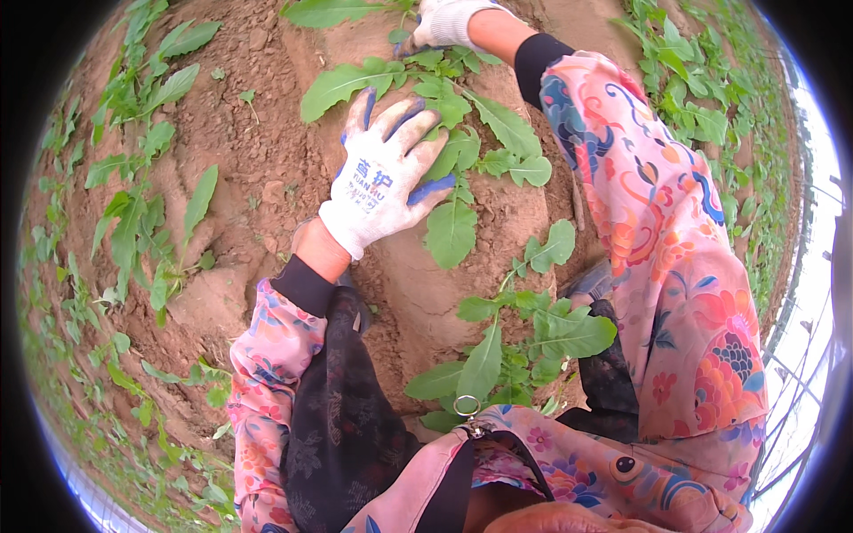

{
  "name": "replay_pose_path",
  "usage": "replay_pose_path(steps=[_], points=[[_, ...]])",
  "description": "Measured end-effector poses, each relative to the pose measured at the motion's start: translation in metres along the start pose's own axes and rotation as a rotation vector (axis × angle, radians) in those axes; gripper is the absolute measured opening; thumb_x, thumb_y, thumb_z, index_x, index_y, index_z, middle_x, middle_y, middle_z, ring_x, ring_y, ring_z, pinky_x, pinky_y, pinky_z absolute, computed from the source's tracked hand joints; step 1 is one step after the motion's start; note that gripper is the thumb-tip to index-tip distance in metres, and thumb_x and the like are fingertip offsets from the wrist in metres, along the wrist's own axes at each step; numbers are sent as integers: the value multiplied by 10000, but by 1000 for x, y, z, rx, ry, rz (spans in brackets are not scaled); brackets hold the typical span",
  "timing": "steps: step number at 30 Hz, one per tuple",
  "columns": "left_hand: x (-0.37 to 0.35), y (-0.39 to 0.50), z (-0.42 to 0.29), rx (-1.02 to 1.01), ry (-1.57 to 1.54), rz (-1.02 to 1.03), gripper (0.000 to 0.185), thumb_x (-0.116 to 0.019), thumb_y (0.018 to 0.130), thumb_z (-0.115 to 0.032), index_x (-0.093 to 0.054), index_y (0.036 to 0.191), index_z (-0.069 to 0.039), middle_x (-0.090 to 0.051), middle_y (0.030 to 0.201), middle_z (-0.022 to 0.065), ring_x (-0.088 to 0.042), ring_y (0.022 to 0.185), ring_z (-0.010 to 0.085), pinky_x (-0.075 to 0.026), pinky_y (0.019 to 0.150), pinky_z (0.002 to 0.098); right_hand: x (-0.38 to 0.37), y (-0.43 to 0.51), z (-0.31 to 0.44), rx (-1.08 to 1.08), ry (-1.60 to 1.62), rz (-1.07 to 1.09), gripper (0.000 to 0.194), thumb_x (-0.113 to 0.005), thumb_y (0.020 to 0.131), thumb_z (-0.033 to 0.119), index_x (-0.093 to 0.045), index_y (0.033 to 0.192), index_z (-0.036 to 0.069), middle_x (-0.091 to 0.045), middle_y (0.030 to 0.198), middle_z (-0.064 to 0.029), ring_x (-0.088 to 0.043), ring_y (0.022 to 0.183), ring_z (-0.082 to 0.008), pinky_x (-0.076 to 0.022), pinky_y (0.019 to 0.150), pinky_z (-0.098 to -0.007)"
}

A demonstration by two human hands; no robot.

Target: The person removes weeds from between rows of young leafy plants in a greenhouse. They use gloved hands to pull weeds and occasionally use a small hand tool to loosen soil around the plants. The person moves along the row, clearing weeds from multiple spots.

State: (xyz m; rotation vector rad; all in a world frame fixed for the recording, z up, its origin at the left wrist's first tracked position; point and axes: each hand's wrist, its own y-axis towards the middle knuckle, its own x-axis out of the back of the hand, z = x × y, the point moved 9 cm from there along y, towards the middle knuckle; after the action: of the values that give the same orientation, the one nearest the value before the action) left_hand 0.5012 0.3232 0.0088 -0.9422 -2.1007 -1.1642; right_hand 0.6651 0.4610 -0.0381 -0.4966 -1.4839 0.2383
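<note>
My left hand (388, 166) wears a white knit work glove with blue coating on the finger and thumb undersides, and printing on its back. Its fingers are spread, palm down, over the left side of a leafy green plant (510, 123) with lobed leaves. Some leaves pass beneath the fingers and thumb. My right hand (453, 23), in a similar soiled glove, reaches to the top edge of the view, just beyond that plant. Its fingers point down towards the soil and low leaves, and what they touch is hidden. Closer to my body grows another lobed-leaf plant (506, 340).
Brown, cloddy soil (266, 133) forms a raised bed. Rows of similar plants run along the left (133, 220) and the right (693, 80). My shoes (590, 283) and dark trousers (346, 393) straddle the bed. A pale sheet wall with thin bars (796, 373) curves along the right rim.
</note>
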Motion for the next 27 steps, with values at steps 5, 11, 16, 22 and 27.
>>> replay_pose_path(steps=[5, 11, 16, 22, 27], points=[[-1, -4, 4, 12, 14, -6, 487, -737, 680, -341, -624, 1093, -108, -562, 1180, 79, -476, 1187, 293, -239, 1072, 601, -41, 26, 0, 58, -119, -38, 380, -596, 747, 301, -715, 988, 33, -673, 1047, -204, -661, 985, -329, -521, 850, -426], [0, -3, 6, 15, 27, -5, 488, -735, 682, -347, -622, 1094, -111, -565, 1183, 83, -478, 1189, 295, -239, 1073, 598, -42, 26, -9, 26, -108, -57, 333, -550, 775, 223, -711, 994, 30, -668, 1045, -226, -656, 994, -348, -516, 857, -434], [1, -6, 8, 16, 28, -10, 497, -731, 688, -346, -608, 1107, -111, -566, 1187, 79, -477, 1195, 290, -240, 1075, 594, -24, 8, -23, -45, -32, -121, 304, -534, 784, 199, -712, 952, 20, -675, 1021, -226, -650, 993, -363, -499, 874, -439], [23, -14, 16, 67, 55, -130, 531, -732, 726, -359, -576, 1171, -114, -504, 1307, 123, -453, 1233, 314, -252, 1076, 566, 31, -27, -79, 99, 1102, -977, 308, -637, 895, 268, -645, 1075, 18, -692, 981, -108, -645, 900, -229, -494, 833, -325], [38, -108, 54, 557, 52, -336, 509, -728, 770, -204, -567, 1238, -85, -480, 1320, 185, -458, 1215, 329, -388, 1010, 464, -39, -98, -188, -189, 942, -1073, 333, -619, 894, 286, -636, 1106, 30, -669, 1036, -112, -636, 922, -202, -487, 850, -324]])
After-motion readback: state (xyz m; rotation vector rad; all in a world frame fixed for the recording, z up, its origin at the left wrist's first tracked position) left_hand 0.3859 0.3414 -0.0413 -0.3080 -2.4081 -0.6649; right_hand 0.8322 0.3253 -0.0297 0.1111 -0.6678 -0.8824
